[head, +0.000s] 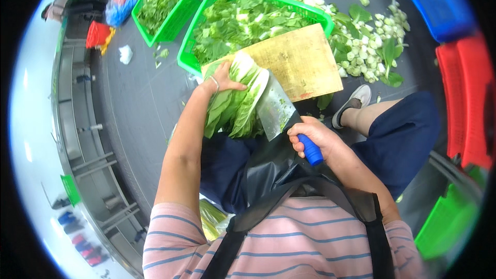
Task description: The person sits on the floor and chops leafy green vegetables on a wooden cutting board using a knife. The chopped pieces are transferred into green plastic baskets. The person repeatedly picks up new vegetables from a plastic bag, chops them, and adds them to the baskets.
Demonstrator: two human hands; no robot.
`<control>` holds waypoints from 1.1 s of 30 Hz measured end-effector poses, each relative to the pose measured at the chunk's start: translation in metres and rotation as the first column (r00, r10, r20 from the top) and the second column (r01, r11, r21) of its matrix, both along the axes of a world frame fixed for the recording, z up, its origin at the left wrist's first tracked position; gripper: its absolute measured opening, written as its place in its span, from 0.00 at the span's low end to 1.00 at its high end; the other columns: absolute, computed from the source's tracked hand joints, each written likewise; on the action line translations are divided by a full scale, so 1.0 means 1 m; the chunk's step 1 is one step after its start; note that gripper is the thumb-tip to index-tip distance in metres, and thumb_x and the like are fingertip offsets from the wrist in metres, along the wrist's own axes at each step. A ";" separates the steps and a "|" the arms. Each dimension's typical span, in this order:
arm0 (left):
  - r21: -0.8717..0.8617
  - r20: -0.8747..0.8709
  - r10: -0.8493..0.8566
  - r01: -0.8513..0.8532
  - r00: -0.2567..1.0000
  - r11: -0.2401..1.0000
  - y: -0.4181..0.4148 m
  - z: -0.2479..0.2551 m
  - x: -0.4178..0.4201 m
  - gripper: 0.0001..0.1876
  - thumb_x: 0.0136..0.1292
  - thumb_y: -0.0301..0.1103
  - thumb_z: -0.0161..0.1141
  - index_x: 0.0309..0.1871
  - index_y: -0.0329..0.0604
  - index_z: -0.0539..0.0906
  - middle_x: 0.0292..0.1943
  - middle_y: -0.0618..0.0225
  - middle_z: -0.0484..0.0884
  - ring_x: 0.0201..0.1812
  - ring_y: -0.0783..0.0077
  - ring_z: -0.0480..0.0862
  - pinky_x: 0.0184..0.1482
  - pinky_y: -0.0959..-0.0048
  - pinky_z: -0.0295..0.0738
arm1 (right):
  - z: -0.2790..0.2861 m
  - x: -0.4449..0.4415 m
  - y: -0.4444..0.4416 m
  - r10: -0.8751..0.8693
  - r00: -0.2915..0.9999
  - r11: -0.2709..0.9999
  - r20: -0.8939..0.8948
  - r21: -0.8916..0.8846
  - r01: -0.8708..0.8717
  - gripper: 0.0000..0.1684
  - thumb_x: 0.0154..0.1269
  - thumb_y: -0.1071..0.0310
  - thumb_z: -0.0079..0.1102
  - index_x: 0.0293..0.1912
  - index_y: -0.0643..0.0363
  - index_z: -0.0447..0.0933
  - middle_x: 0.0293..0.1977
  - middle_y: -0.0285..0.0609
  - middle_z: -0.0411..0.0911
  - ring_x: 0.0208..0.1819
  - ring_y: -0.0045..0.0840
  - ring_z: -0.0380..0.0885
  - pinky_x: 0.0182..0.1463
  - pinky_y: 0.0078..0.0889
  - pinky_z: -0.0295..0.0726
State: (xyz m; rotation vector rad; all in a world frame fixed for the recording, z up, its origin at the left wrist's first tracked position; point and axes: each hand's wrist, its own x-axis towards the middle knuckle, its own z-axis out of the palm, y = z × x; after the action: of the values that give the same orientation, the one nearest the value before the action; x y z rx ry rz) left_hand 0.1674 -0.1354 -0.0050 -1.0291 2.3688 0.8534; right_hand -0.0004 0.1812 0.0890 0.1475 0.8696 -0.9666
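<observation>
My left hand (224, 79) presses on a bunch of leafy greens (246, 93) with pale stalks, at the left part of a worn wooden cutting board (298, 62). In my right hand (314, 137) is the blue handle of a cleaver (277, 104). The cleaver's broad blade, with bits of green stuck to it, stands tilted against the right side of the bunch. The board lies over the near edge of a green plastic basket (186, 50) filled with cut greens (240, 23). Leaves hang down from the bunch towards my lap.
A smaller green basket (189, 6) of greens stands at the upper left, another at the top. Trimmed stalk ends (364, 50) and leaves lie heaped on the floor at the right. Blue (438, 4) and red plastic crates (467, 100) stand farther right. Plastic bags (122, 6) lie at the upper left.
</observation>
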 end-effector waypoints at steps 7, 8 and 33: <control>0.040 -0.170 0.187 -0.183 0.968 0.982 0.007 0.019 0.008 0.60 0.35 0.58 0.77 0.67 0.30 0.59 0.56 0.43 0.76 0.60 0.52 0.75 0.64 0.66 0.67 | 0.037 0.014 -0.037 0.080 0.974 0.996 -0.213 -0.028 -0.087 0.07 0.57 0.73 0.55 0.36 0.60 0.68 0.20 0.38 0.71 0.16 0.20 0.71 0.15 0.26 0.72; 0.021 -0.180 0.222 -0.222 0.958 0.975 0.010 0.017 0.013 0.60 0.35 0.59 0.76 0.66 0.28 0.60 0.55 0.41 0.76 0.59 0.50 0.76 0.63 0.66 0.68 | 0.035 0.018 -0.043 0.092 0.971 0.994 -0.222 -0.041 -0.104 0.08 0.56 0.73 0.54 0.37 0.60 0.68 0.20 0.38 0.71 0.16 0.21 0.72 0.15 0.27 0.73; -0.321 0.235 0.544 -0.464 0.805 0.825 0.068 0.028 -0.031 0.62 0.35 0.54 0.75 0.73 0.42 0.51 0.61 0.53 0.71 0.62 0.56 0.73 0.61 0.55 0.67 | 0.038 -0.044 -0.047 0.020 0.010 0.793 -1.000 0.010 -0.609 0.19 0.57 0.69 0.58 0.50 0.59 0.72 0.22 0.54 0.76 0.26 0.45 0.79 0.32 0.41 0.77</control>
State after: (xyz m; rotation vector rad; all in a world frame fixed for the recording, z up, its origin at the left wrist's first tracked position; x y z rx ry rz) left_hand 0.1363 -0.0669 0.0232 -1.8170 1.9734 0.5002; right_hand -0.0449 0.1338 0.1274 -1.3292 1.8223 -0.6458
